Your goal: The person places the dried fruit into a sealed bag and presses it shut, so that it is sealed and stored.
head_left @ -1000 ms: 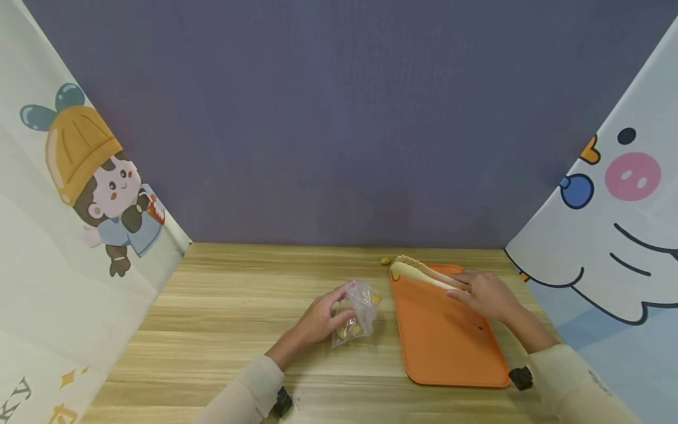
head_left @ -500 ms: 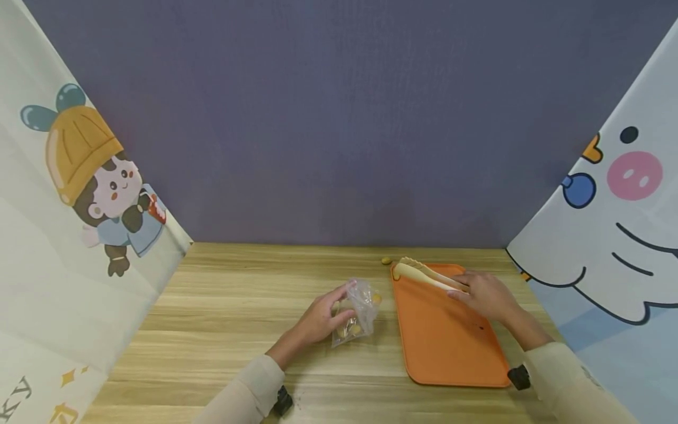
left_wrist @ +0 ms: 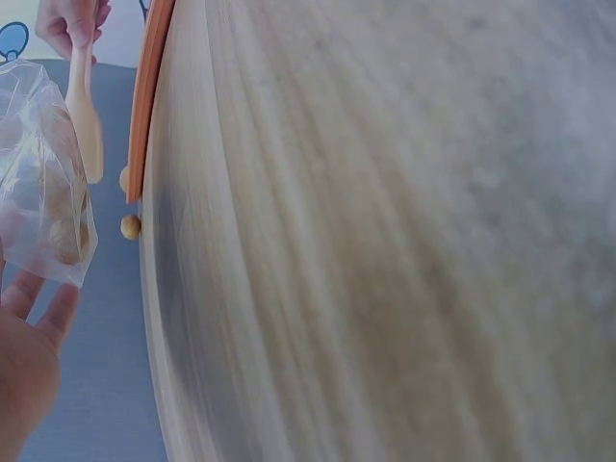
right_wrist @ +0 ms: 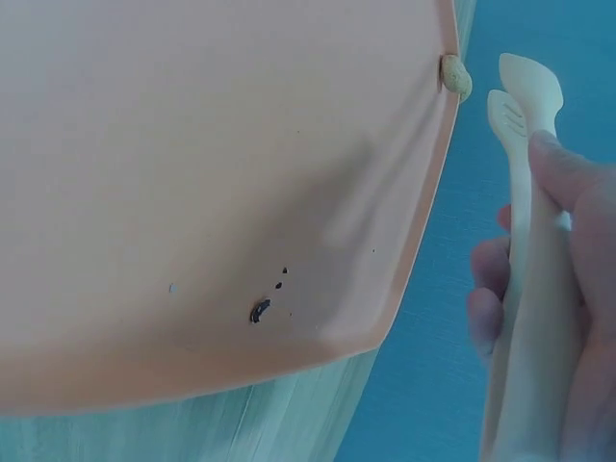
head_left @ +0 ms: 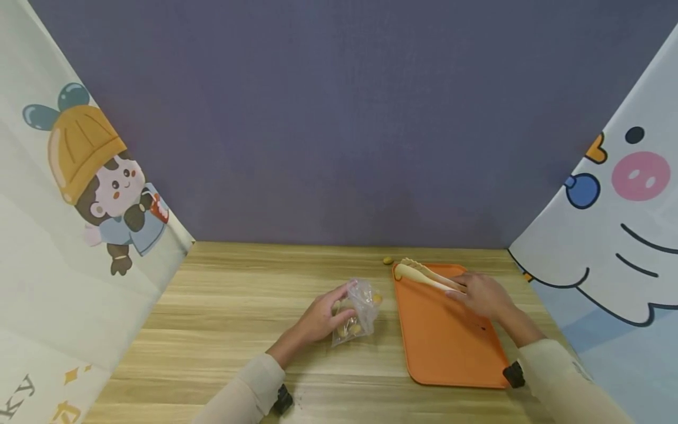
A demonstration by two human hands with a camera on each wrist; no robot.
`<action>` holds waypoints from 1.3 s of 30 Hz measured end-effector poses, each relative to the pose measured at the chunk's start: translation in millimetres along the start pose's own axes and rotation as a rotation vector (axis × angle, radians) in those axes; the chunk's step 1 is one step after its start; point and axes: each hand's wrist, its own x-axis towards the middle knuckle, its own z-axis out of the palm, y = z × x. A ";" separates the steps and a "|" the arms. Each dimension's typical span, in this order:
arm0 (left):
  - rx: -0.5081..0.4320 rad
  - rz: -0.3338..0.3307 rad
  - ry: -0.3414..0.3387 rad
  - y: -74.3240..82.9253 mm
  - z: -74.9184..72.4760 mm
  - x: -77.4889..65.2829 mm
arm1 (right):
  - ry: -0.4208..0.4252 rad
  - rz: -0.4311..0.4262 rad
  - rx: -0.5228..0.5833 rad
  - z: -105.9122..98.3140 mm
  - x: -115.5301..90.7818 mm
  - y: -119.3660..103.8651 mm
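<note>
In the head view, my left hand (head_left: pixel 320 318) holds a clear plastic bag (head_left: pixel 366 312) above the table, with the thumb across its front. Several tan, nut-like pieces sit inside the bag (left_wrist: pixel 43 183); one shows near its mouth. Over the far part of the orange tray (head_left: pixel 450 341), my right hand (head_left: pixel 483 294) grips cream-coloured tongs (head_left: pixel 424 277) by the arms. The tong tips point left, slightly apart with nothing between them. By the tray's far left corner lies a loose piece (head_left: pixel 388 260). Close up, a piece at the tray rim looks like an unshelled peanut (right_wrist: pixel 456 77).
Dark specks (right_wrist: pixel 260 310) mark the tray's surface. The wooden table (head_left: pixel 222 306) ends at a grey-blue back panel (head_left: pixel 339 147). Printed cartoon panels stand at the left (head_left: pixel 47 265) and right (head_left: pixel 609 247).
The tong tips have shifted very slightly right, and the right wrist slightly left. My left hand and the bag look unchanged. The head view has drifted a little.
</note>
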 end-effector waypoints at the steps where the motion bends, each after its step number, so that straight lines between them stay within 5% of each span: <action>1: 0.001 -0.002 0.001 -0.4 0.2 0.0 | -0.003 0.005 0.003 0.2 0.8 -0.3; 39: 0.040 -0.022 0.004 0.4 -0.3 -2.4 | -0.072 0.037 0.027 13.0 4.0 -0.6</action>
